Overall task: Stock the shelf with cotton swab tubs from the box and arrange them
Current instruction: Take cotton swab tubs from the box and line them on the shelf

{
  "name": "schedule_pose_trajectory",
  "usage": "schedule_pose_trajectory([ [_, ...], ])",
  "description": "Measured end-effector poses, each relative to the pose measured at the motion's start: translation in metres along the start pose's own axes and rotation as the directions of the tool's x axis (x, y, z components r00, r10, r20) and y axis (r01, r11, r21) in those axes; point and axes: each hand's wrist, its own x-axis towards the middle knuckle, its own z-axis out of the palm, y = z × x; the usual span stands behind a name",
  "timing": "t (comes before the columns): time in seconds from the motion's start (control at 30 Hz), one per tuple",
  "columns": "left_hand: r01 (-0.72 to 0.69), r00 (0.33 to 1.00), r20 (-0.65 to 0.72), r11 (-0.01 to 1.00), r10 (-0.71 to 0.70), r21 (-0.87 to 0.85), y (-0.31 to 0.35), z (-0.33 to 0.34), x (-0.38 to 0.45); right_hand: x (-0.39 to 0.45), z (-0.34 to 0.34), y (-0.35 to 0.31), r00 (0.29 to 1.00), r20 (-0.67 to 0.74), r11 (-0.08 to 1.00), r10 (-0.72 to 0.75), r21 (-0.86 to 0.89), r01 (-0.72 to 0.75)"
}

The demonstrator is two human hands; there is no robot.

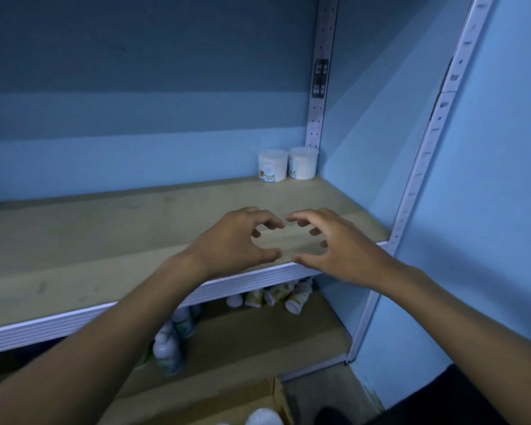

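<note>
Tubs (pixel 287 164), 2 so far, are stood at the shelf (pixel 135 237) back right corner, while left hand (pixel 236 240) and right hand (pixel 334 246) are held empty, fingers loosely curled, so another must be fetched from the box (pixel 252 406).

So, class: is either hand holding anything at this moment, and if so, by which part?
Nothing is held. The left hand and right hand hover over the shelf, fingers curled around bare space.

L hand (pixel 238 240), R hand (pixel 334 250): loosely curled, empty.
</note>
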Motion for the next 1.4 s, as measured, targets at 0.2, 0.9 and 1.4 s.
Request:
schedule_pose_trajectory([
  [0.2,0.015,0.999,0.038,1.000,-0.014,-0.027,0.007,0.007,-0.056,-0.031,0.029,-0.025,1.000,0.018,0.998,-0.024,0.065,0.023],
  [0.9,0.394,0.806,0.448,0.916,-0.387,0.082,-0.088,0.141,-0.201,-0.133,0.200,-0.016,0.753,0.606,0.965,0.257,-0.128,-0.227],
  [1.4,0.469,0.741,0.484,0.874,-0.466,0.124,-0.123,0.216,-0.279,-0.188,0.267,-0.007,0.633,0.684,0.925,0.361,-0.176,-0.337],
])
